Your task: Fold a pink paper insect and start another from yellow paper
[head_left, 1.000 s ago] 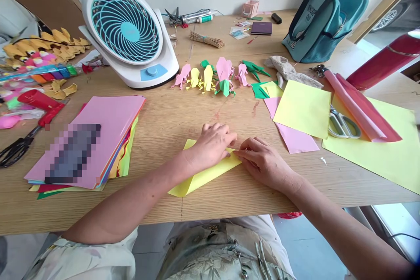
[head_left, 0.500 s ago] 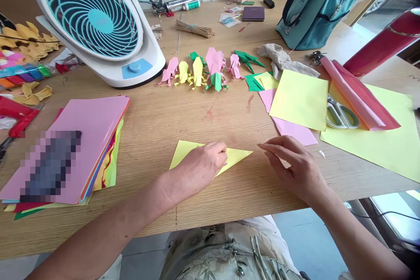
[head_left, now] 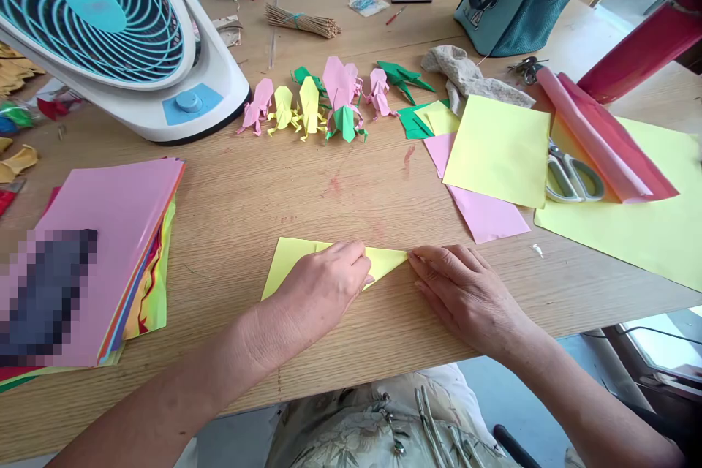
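Note:
A folded piece of yellow paper (head_left: 289,261) lies on the table near its front edge, tapering to a point on the right. My left hand (head_left: 326,287) rests across its middle with the fingers curled, hiding that part of the sheet. At the narrow right tip, my right hand (head_left: 465,294) has its thumb and fingertips closed on the paper. Beyond my hands stands a row of folded paper figures, among them a large pink one (head_left: 338,84), a yellow one (head_left: 310,104) and a green one (head_left: 344,123).
A fan (head_left: 189,104) stands at the back left, behind a stack of coloured paper (head_left: 121,197). To the right are a yellow square sheet (head_left: 499,150), scissors (head_left: 570,179), a red cylinder (head_left: 630,55) and a teal backpack (head_left: 526,11). A bundle of thin sticks (head_left: 304,20) lies farther back.
My right hand has moved left and down onto the paper's tip, which it was apart from before. My left hand stays on the paper. The view has shifted slightly to the right and down.

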### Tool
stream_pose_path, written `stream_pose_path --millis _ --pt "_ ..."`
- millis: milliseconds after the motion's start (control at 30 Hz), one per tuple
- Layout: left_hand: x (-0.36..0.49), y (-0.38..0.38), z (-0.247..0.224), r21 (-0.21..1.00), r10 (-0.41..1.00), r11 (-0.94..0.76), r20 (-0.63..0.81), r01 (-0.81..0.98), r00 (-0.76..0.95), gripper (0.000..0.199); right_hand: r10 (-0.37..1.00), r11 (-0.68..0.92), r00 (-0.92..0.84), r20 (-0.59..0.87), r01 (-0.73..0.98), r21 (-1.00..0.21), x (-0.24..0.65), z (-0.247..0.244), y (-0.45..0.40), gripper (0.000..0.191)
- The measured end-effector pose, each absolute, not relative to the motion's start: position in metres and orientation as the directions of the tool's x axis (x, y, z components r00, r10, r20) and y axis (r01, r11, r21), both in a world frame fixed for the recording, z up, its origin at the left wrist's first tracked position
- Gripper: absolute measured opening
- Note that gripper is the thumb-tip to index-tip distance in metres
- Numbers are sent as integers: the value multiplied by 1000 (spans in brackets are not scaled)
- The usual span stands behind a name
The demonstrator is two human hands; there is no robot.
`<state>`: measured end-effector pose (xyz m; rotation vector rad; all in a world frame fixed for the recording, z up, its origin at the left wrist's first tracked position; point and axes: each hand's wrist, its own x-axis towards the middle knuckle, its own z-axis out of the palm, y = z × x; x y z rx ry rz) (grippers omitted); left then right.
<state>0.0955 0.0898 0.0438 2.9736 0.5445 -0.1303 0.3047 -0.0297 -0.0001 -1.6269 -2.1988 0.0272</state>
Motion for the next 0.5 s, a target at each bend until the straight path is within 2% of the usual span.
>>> stream_pose_path --millis 233,500 --pt "96 87 45 48 347 -935 -88 352 934 11 917 360 -297 266 903 -233 311 -1 -31 39" --pt "96 87 43 43 356 -931 -127 363 926 12 910 384 -352 219 915 -125 311 1 -34 40"
